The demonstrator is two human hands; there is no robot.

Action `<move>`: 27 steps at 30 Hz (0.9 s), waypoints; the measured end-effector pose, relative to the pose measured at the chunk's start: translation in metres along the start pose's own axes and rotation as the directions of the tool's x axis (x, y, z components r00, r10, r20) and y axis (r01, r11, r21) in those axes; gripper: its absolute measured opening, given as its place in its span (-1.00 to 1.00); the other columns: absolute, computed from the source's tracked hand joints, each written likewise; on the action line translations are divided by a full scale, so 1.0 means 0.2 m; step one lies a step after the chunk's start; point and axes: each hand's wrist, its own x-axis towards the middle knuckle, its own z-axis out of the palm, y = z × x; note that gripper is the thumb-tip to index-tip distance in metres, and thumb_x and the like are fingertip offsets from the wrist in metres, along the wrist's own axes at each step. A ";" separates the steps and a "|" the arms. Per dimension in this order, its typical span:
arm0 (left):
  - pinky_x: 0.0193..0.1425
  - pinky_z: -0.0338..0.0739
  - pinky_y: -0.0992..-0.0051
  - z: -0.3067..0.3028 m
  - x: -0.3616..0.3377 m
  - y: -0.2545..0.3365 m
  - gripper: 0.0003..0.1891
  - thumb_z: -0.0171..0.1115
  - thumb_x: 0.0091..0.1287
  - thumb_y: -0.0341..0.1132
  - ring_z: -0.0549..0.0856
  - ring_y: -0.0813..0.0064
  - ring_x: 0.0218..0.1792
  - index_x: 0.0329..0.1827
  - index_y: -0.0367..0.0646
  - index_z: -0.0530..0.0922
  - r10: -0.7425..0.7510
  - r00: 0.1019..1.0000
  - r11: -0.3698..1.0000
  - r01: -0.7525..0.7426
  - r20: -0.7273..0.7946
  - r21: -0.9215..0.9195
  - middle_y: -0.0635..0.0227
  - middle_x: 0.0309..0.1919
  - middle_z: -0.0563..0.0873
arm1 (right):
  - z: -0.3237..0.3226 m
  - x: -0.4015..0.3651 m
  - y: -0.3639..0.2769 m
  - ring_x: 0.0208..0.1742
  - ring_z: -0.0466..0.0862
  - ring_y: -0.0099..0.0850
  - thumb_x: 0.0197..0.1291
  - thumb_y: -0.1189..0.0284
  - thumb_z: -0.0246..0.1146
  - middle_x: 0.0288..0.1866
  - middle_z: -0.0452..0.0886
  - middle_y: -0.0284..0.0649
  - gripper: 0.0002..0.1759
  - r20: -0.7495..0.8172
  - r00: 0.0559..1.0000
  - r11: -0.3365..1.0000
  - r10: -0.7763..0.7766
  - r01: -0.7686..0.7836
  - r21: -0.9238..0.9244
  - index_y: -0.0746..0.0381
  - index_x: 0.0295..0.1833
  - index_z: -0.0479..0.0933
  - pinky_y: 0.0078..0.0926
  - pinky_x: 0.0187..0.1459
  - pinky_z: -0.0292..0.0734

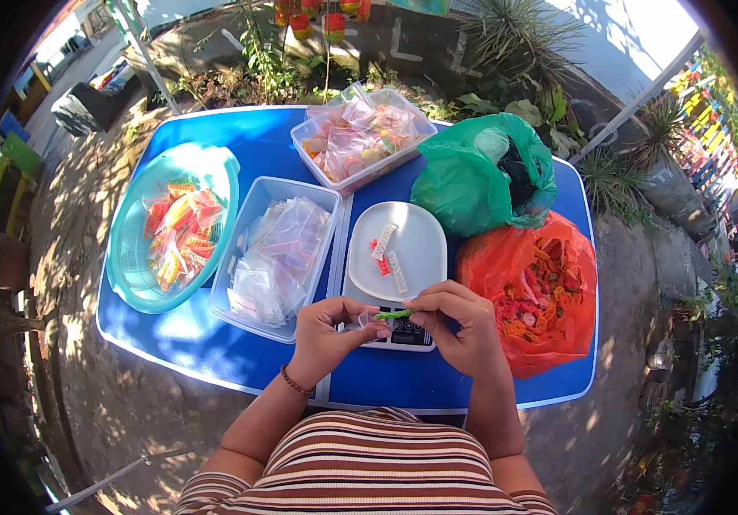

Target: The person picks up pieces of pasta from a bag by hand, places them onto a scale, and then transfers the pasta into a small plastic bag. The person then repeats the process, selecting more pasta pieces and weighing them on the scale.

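My left hand [333,329] pinches a small clear plastic bag [364,320] over the front of a white kitchen scale [420,341]. In my right hand [458,321], between thumb and fingertips, is a thin green piece [394,315] at the mouth of that bag; its kind I cannot make out. Just beyond my fingers, the scale's white plate [425,225] bears two whitish ridged strips [397,271] and a small red piece [383,265]. My hands partly cover the scale's buttons and display.
On the blue table [197,356] stand a tub of zip bags [276,257], a teal basin [121,273] of filled bags, and another tub [360,176] of filled bags at the back. A green plastic bag [463,184] and a red bag [570,330] of orange and red pieces are at right.
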 end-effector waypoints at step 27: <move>0.07 0.66 0.58 0.05 0.01 0.11 -0.75 0.38 0.50 -0.33 0.78 0.63 -0.08 0.12 -0.27 0.77 -0.092 0.976 0.976 0.127 0.195 -0.175 0.30 -0.08 0.87 | 0.09 0.00 0.08 -0.20 0.72 -0.51 0.22 0.70 0.45 -0.20 0.72 -0.20 -0.75 -0.235 0.970 0.996 -0.069 0.079 0.037 0.32 -0.07 0.54 -0.58 -0.15 0.63</move>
